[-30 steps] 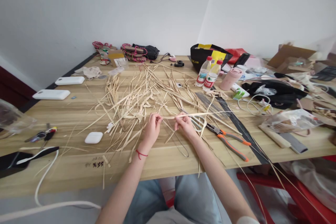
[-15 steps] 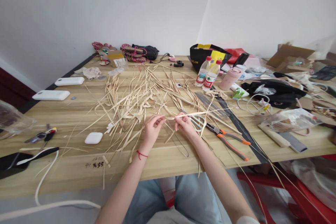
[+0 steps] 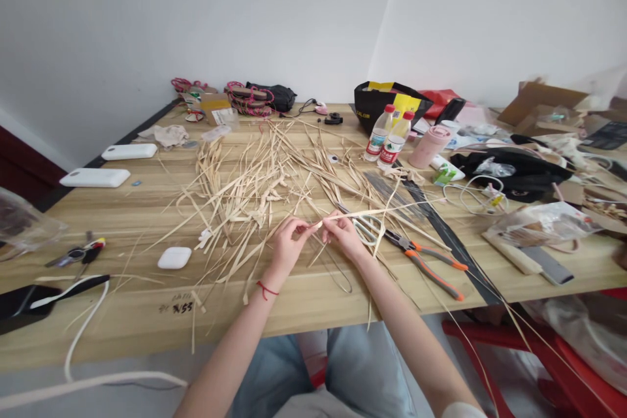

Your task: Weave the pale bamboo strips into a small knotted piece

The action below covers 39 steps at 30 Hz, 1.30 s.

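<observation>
The straw strip [image 3: 372, 212] is a long, thin, pale piece that both hands hold just above the wooden table [image 3: 304, 300], near the front edge. From the hands it runs away toward 3 o'clock, over the scissors [image 3: 366, 228], and its far end becomes too thin to follow.

The left hand [image 3: 289, 243] has its thumb and first fingers closed in a pinch on the near end of the strip; the other fingers are curled loosely. A red string [image 3: 267, 289] goes around this wrist. The right hand [image 3: 343, 235] is just beside it, at 3 o'clock from the left hand, and its fingertips are also closed on the same strip. The two pinches nearly touch each other.

At 12 o'clock from the hands lies a wide heap of loose straw [image 3: 255, 183], spread over the middle of the table. At 3 o'clock from the right hand, pliers with orange handles [image 3: 426, 261] lie flat, near the scissors. At 9 o'clock from the left hand, a white earbud case [image 3: 174, 257] sits on the wood, well apart from the fingers. Further away, at about 1 o'clock, two water bottles [image 3: 389, 138] stand upright beside a pink cup [image 3: 430, 147], and a black bag [image 3: 386, 104] is behind them.
</observation>
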Motion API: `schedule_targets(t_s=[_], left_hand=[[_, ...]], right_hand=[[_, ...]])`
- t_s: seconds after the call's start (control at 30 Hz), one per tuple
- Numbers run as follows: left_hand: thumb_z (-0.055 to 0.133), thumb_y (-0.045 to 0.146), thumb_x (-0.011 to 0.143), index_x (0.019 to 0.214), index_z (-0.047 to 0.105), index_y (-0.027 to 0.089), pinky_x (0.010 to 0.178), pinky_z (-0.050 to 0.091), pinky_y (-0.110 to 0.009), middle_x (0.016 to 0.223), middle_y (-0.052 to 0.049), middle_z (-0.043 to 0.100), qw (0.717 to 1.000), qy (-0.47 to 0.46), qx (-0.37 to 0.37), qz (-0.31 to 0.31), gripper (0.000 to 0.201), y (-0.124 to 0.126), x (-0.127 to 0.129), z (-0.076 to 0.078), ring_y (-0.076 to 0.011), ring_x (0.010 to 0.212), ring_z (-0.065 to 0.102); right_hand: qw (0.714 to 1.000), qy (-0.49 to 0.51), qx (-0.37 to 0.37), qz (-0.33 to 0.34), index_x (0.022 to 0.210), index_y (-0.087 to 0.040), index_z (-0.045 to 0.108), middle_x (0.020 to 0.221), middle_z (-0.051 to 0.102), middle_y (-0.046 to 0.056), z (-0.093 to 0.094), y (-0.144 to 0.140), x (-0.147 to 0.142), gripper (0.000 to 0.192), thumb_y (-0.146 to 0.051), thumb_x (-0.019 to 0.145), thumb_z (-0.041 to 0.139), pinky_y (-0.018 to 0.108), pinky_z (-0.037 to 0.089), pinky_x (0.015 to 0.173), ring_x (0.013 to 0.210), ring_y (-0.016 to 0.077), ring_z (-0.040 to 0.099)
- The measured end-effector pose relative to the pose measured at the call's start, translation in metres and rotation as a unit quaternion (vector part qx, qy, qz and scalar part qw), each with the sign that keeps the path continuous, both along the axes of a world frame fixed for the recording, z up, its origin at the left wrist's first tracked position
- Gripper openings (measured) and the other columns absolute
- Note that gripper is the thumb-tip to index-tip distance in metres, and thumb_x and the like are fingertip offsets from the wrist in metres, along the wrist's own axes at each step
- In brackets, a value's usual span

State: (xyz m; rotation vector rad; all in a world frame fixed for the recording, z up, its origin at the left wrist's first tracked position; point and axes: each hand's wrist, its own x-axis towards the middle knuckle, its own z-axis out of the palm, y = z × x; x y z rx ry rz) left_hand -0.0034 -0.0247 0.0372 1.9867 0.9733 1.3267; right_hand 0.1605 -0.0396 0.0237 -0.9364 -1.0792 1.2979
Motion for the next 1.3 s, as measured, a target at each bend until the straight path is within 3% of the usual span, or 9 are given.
schedule_targets(t_s=[0.2,0.53,0.8,1.03,1.3], left_hand=[[0.06,0.03,0.079,0.074,0.059,0.019,0.07,0.047,-0.029,0.076,-0.002,0.059,1.0,0.01,-0.006,-0.001,0.012,0.002,-0.001,-0.003,-0.0151,0.074,0.056],[0.06,0.028,0.079,0.083,0.068,0.019,0.077,0.052,-0.034,0.086,-0.006,0.069,0.988,-0.105,-0.113,-0.03,0.013,0.013,-0.002,-0.021,-0.0184,0.082,0.065],[0.065,0.028,0.074,0.087,0.066,0.016,0.082,0.053,-0.035,0.088,-0.007,0.07,0.971,-0.149,-0.181,-0.048,0.017,0.015,0.002,-0.021,-0.0183,0.084,0.066],[0.066,0.03,0.073,0.088,0.062,0.015,0.075,0.053,-0.032,0.085,-0.006,0.067,0.979,-0.122,-0.161,-0.038,0.022,0.013,0.002,-0.019,-0.0165,0.079,0.064],[0.062,0.031,0.078,0.095,0.062,0.019,0.067,0.045,-0.025,0.071,0.001,0.054,0.999,-0.002,-0.043,0.014,0.021,0.011,-0.001,-0.015,-0.0118,0.067,0.052]], right_hand=[[1.0,0.001,0.0,-0.006,0.074,-0.02,0.053,0.052,0.061,-0.003,-0.004,0.004,0.001,0.031,-0.049,0.071,0.066,0.021,0.038,0.043,0.041,0.0108,0.053],[1.0,0.026,0.003,0.004,0.075,-0.021,0.054,0.049,0.06,-0.004,-0.011,0.007,0.006,0.029,-0.049,0.075,0.062,0.022,0.036,0.043,0.039,0.0096,0.05],[0.996,0.08,-0.034,-0.032,0.075,-0.021,0.051,0.074,0.069,-0.002,-0.018,0.012,0.008,0.032,-0.047,0.068,0.068,0.021,0.035,0.04,0.041,0.0082,0.052],[0.994,0.093,-0.051,-0.035,0.077,-0.022,0.051,0.076,0.07,-0.002,-0.017,0.011,0.008,0.032,-0.048,0.068,0.068,0.022,0.035,0.039,0.041,0.0091,0.053],[0.994,0.086,-0.049,-0.049,0.076,-0.022,0.05,0.07,0.069,-0.001,-0.013,0.011,0.007,0.035,-0.049,0.066,0.068,0.021,0.034,0.037,0.038,0.0089,0.05]])
